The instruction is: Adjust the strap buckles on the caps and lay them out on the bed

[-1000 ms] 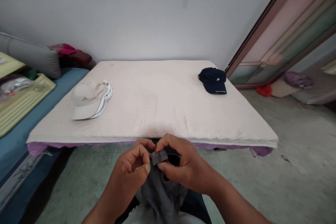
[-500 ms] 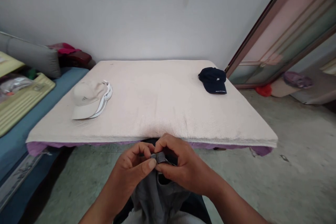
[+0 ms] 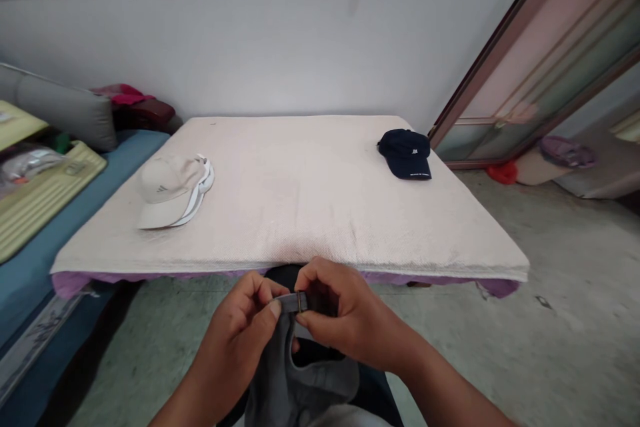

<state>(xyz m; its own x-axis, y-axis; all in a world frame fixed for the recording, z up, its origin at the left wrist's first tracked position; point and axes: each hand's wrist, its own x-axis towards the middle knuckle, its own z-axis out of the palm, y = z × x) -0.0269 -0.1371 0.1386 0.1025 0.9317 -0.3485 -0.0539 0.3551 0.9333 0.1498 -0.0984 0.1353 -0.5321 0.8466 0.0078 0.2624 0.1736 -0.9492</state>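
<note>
Our left hand (image 3: 237,330) is pinching the strap (image 3: 287,303) of the grey cap (image 3: 327,380), our right hand (image 3: 345,307) its buckle (image 3: 300,301); the strap is running sideways, the cap hanging down over our lap (image 3: 376,390).

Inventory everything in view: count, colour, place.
Cover: one, pale pink, centre
Grey cap: one, grey, bottom centre
Beige cap: one, beige, cover's left
White headwear: count unclear, white, beneath beige cap
Navy cap: one, navy, cover's far right
Purple cloth: one, purple, below cover's front
Blue bedding: one, blue, left
Cushion: one, grey, left
Ridged panels: two, yellow, left
Clutter: count unclear, mixed colours, both sides
Wall: one, whitish, behind
Door: one, pinkish, right
Floor: one, greenish, below
Left hand: one, bare, pinching cap strap
Right hand: one, bare, at strap buckle
</note>
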